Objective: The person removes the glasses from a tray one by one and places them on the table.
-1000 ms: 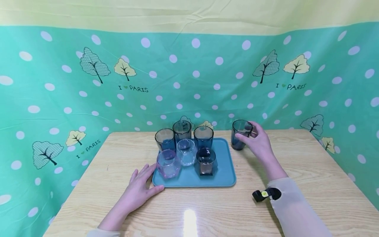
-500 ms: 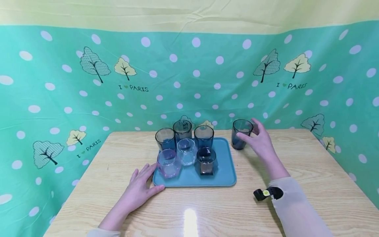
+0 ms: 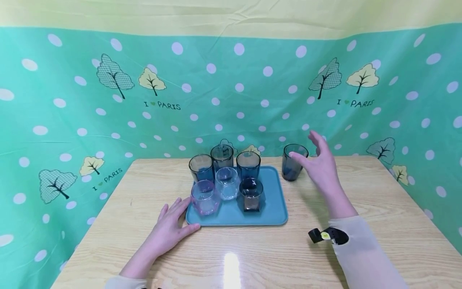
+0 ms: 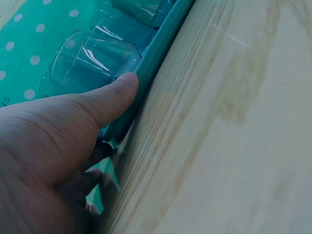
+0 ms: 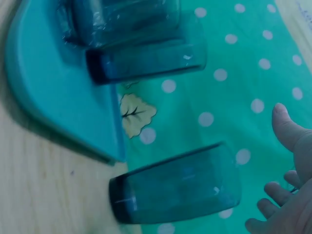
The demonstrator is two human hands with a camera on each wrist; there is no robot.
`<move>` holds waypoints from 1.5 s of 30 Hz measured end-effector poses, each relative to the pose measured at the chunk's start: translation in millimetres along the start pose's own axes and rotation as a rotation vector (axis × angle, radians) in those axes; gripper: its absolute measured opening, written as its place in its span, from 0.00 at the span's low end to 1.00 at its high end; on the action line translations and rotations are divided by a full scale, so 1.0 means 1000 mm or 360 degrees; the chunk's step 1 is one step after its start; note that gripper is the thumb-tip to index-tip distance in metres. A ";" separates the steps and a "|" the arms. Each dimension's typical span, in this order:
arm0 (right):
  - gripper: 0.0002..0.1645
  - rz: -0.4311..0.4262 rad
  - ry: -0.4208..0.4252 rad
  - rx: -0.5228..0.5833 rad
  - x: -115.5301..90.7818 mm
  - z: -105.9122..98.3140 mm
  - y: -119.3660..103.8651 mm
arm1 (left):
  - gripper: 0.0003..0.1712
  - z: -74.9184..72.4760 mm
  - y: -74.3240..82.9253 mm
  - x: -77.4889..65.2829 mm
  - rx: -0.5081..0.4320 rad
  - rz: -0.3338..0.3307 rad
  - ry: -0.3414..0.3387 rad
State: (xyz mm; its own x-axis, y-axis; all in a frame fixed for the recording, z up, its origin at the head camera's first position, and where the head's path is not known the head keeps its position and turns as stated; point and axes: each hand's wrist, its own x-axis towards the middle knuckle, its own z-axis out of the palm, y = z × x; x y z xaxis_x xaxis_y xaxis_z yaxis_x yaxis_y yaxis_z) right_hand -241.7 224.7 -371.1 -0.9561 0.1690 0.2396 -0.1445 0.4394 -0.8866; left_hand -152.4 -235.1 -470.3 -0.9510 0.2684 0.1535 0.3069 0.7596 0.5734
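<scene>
The far glass (image 3: 222, 158) is partly hidden. The left hand (image 3: 171, 227) and right hand (image 3: 321, 164) are spread, the lone glass (image 3: 291, 169) just left of the right one.

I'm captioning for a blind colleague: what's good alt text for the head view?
An open right hand is beside a tall dark glass on a table, right of a blue tray. The left hand touches the tray's near left corner. On the tray stand three tall dark glasses behind a short pink glass, a short clear one and a short dark one.
</scene>
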 end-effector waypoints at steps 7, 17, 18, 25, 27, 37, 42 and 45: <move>0.62 -0.0158 0.0027 0.0072 -0.004 0.007 -0.026 | 0.54 -0.001 0.002 0.002 0.0001 -0.0006 -0.0001; 0.58 -0.0200 -0.0123 0.0162 -0.007 0.036 -0.041 | 0.54 0.000 -0.001 0.000 -0.0015 -0.0034 -0.0023; 0.58 -0.0210 -0.0147 0.0191 -0.007 0.040 -0.041 | 0.54 0.000 0.000 0.000 -0.0015 -0.0034 -0.0020; 0.55 -0.0255 -0.0324 0.0303 -0.005 0.062 -0.041 | 0.54 0.000 0.001 0.000 -0.0022 -0.0034 -0.0013; 0.54 -0.0247 -0.0370 0.0298 -0.005 0.068 -0.040 | 0.54 -0.001 0.001 0.000 -0.0018 -0.0035 -0.0015; 0.56 -0.0147 -0.0540 0.0256 -0.006 0.086 -0.029 | 0.54 -0.002 0.004 -0.002 -0.0021 -0.0048 -0.0026; 0.57 -0.0077 -0.0580 0.0291 -0.006 0.089 -0.025 | 0.54 -0.003 0.004 -0.003 -0.0014 -0.0039 -0.0019; 0.58 -0.0032 -0.0616 0.0289 -0.007 0.091 -0.022 | 0.54 -0.002 0.003 -0.002 -0.0005 -0.0032 -0.0014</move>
State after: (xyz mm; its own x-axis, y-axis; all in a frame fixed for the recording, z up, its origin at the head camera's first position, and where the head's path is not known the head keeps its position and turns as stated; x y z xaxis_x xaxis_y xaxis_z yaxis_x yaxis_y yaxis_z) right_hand -255.3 133.4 -388.9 -0.9728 -0.1968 0.1219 -0.1735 0.2712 -0.9468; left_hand -149.7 -234.9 -467.6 -0.9566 0.2585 0.1347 0.2877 0.7631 0.5787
